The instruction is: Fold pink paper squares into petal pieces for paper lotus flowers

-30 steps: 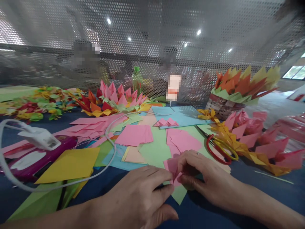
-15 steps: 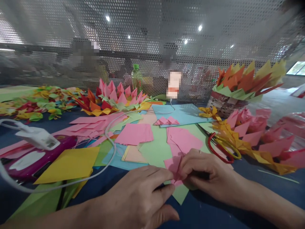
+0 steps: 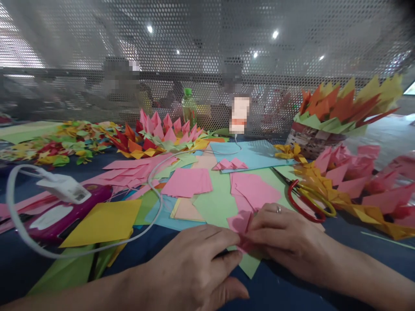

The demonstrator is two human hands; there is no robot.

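Both my hands meet low in the middle over a small folded pink paper piece (image 3: 239, 223). My left hand (image 3: 191, 270) lies over its left side, fingertips pressing on the paper's edge. My right hand (image 3: 285, 239), a ring on one finger, pinches the piece from the right with closed fingers. The piece rests on a light green sheet (image 3: 215, 203) on the dark blue table. Loose pink squares (image 3: 188, 181) lie just beyond.
Red-handled scissors (image 3: 306, 203) lie right of my hands. A yellow sheet (image 3: 102, 222), a magenta device (image 3: 61, 214) with a white cable (image 3: 155, 203) sit left. Folded paper flowers (image 3: 162, 134), a basket (image 3: 311, 140), a green bottle (image 3: 188, 106) stand before a perforated screen.
The view has shifted slightly. My right hand's fingers have flattened and pressed down onto the pink piece; my left hand has stayed in place.
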